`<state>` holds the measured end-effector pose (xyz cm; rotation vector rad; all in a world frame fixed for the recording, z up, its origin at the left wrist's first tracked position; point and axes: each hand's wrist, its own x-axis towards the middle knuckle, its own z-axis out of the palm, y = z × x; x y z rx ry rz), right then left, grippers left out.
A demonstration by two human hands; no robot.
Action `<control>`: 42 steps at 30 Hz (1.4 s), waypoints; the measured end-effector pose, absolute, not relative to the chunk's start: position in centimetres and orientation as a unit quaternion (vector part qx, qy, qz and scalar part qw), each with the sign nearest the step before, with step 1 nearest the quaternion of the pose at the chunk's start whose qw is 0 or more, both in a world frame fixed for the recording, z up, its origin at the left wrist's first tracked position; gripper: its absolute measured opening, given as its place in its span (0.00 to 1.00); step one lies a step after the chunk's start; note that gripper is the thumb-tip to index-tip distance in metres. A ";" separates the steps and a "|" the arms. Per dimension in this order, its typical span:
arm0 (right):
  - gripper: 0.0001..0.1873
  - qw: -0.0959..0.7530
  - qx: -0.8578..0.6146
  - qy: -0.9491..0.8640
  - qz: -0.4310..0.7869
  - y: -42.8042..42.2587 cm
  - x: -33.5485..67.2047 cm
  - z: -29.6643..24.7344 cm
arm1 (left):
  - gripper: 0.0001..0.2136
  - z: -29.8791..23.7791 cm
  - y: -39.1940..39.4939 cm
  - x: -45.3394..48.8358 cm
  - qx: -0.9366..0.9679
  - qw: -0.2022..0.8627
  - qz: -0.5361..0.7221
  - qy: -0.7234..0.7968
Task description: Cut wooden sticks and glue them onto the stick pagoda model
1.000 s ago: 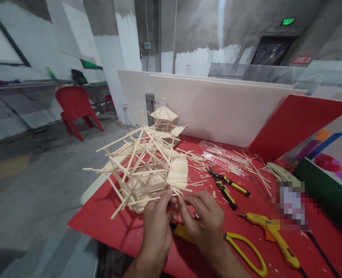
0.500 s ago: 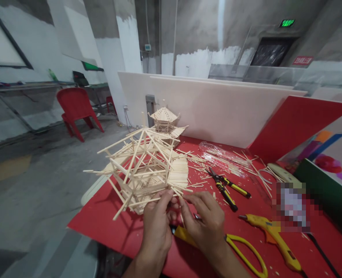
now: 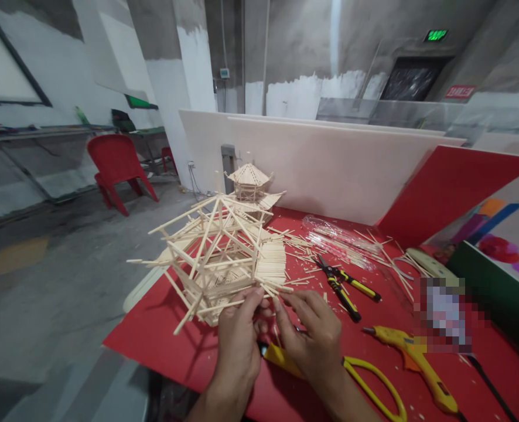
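A frame model of a pavilion [image 3: 215, 252], built from thin wooden sticks, stands in front of me on the red tabletop [image 3: 189, 363]. My left hand [image 3: 239, 337] is closed at its near right corner, thumb and fingers pressed round the stick ends there. Close beside it, my right hand [image 3: 314, 331] pinches a thin wooden stick [image 3: 277, 305] against the same corner. The fingers partly hide where that stick meets the frame. Under my right hand lies a tool with yellow handles [image 3: 376, 378], its working end mostly covered.
Right of the model lie black-and-yellow cutters [image 3: 341, 287], a yellow glue gun [image 3: 413, 363] and loose sticks [image 3: 303, 249]. A bag of sticks [image 3: 342, 240] sits farther back. Behind the model stands a smaller roofed pavilion [image 3: 249, 181] before white boards [image 3: 330, 164].
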<state>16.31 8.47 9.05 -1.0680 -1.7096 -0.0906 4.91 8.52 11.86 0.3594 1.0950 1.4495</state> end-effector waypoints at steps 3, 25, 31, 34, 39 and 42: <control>0.11 0.534 -0.443 -0.720 -0.035 8.6 16.4 9.0 | 0.13 11.8 8.6 4.9 0.157 0.598 0.624 0.478; 0.11 0.528 -0.442 -0.725 -0.019 8.6 16.5 9.0 | 0.12 11.5 8.8 5.0 0.151 0.593 0.634 0.473; 0.11 0.529 -0.438 -0.726 -0.022 8.7 16.7 8.9 | 0.12 11.8 8.9 5.1 0.146 0.589 0.632 0.482; 0.11 0.532 -0.436 -0.726 -0.022 8.7 16.7 8.9 | 0.12 11.9 8.9 5.1 0.146 0.585 0.633 0.485; 0.10 0.527 -0.438 -0.728 -0.027 8.7 16.7 9.0 | 0.11 11.9 8.9 5.2 0.151 0.580 0.634 0.489; 0.10 0.525 -0.440 -0.728 -0.029 8.7 16.7 9.0 | 0.12 11.7 8.9 5.1 0.154 0.578 0.637 0.487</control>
